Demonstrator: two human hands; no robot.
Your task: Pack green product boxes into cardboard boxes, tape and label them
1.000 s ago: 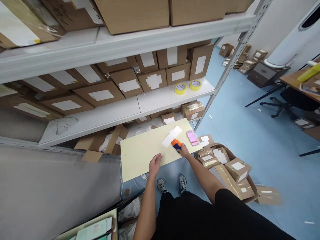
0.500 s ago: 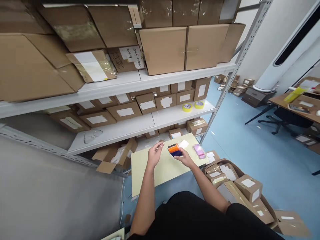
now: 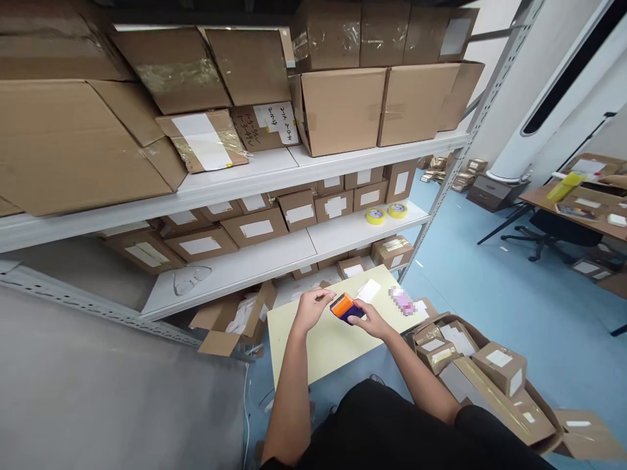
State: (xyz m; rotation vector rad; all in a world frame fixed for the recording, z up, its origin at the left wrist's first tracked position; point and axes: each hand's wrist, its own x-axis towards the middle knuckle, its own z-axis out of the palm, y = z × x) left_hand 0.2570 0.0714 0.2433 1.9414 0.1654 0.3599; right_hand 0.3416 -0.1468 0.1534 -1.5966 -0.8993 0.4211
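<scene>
Over the pale yellow tabletop [image 3: 313,356], my right hand [image 3: 371,320] grips a small orange and dark blue box [image 3: 347,308] from its right side, thumb on the near face. The box is tilted, its orange part toward the left. My left hand [image 3: 312,310] is raised just left of the box, thumb and fingers drawn together in a pinch; whether something thin is between them is too small to make out. A white card or paper [image 3: 369,289] lies on the table behind my right hand. Farther right is a pink-purple item [image 3: 402,301], blurred out.
Metal shelving [image 3: 294,171] stacked with cardboard boxes rises beyond the table. On its middle shelf sit two yellow tape rolls [image 3: 375,216] and clear glasses [image 3: 190,281]. An open carton [image 3: 230,320] adjoins the table's left; a large box of parcels [image 3: 490,385] stands on the right.
My left hand has come closer to the box's left edge, its fingers more tightly together. The box has turned and tilted in my right hand. The camera view has shifted slightly.
</scene>
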